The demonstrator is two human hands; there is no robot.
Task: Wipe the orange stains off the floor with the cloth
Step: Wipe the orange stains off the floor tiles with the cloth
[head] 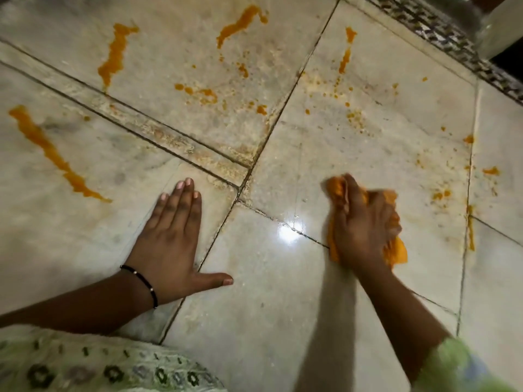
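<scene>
An orange cloth (396,254) lies bunched on the pale marble floor (268,306) under my right hand (365,224), whose curled fingers grip it and press it down. My left hand (172,236) rests flat on the floor to the left, fingers straight and thumb spread. Orange stains streak the tiles: a long one at far left (51,152), one at upper left (114,56), one at top centre (240,24), a thin one at upper right (345,56). Small orange spatters (440,195) dot the tile to the right of the cloth.
A patterned border strip (441,35) runs along the floor's top right edge, with a pale object (501,29) beyond it. Dirty grout lines (175,142) cross the tiles. My green patterned clothing (99,366) fills the lower left corner.
</scene>
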